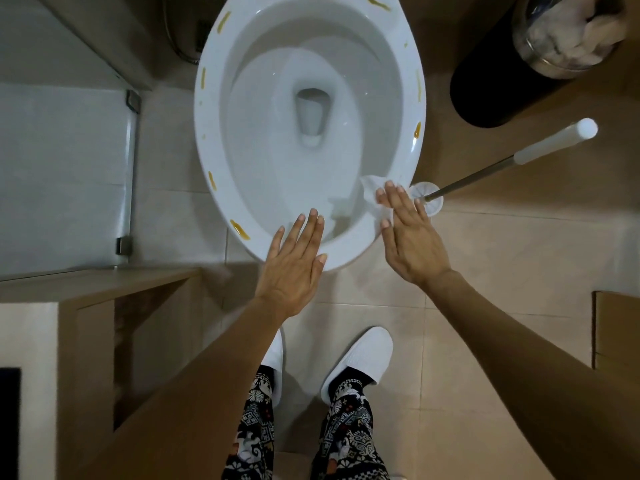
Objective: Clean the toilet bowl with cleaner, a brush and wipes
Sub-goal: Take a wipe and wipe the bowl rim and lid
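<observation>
A view straight down onto a white toilet bowl with its seat up, seen from above a person standing in front of it. The glossy rim carries several yellow-brown smears spaced around its edge, on both sides and near the front left. Clear water sits around the drain at the middle of the bowl, and a sheet of white paper clings to the inner wall. The left hand is flat with fingers straight and close together, hovering over or resting on the front rim; contact cannot be told. The right hand is also flat, its fingertips pressing a crumpled white wipe against the front right rim. Just beside that hand, on the tiled floor, stands a toilet brush in a small white holder, its metal shaft and white handle leaning away to the right. A black bin holding crumpled tissue stands at the upper right. White slippers and patterned trousers show below.
</observation>
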